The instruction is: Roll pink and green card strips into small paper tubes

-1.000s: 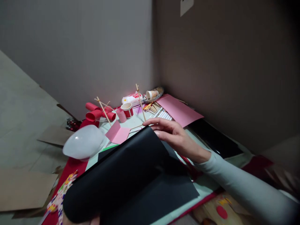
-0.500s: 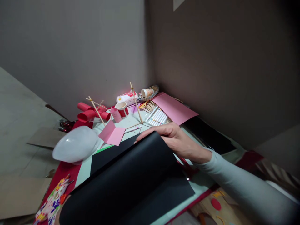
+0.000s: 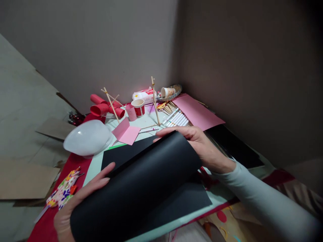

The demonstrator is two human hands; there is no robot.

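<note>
A sheet of black paper (image 3: 141,181) curves over on itself into a loose roll at the front of the table. My left hand (image 3: 83,198) holds its left end, with fingertips over the far edge. At its right end my right hand (image 3: 199,144) grips the paper, fingers along the top edge and palm behind. More black paper (image 3: 128,151) lies flat beneath and behind the roll. Just beyond stand a folded pink card (image 3: 127,131) and several white markers (image 3: 178,118).
A white balloon (image 3: 87,137) is at the left edge. Red paper tubes (image 3: 99,109), a red cup (image 3: 138,107), stick frames (image 3: 155,102) and a pink sheet (image 3: 199,112) stand or lie towards the walls. A patterned pouch (image 3: 65,188) lies at the left.
My left hand has come into fuller view on the left end of the paper. The paper is curled more tightly, and the camera view has shifted.
</note>
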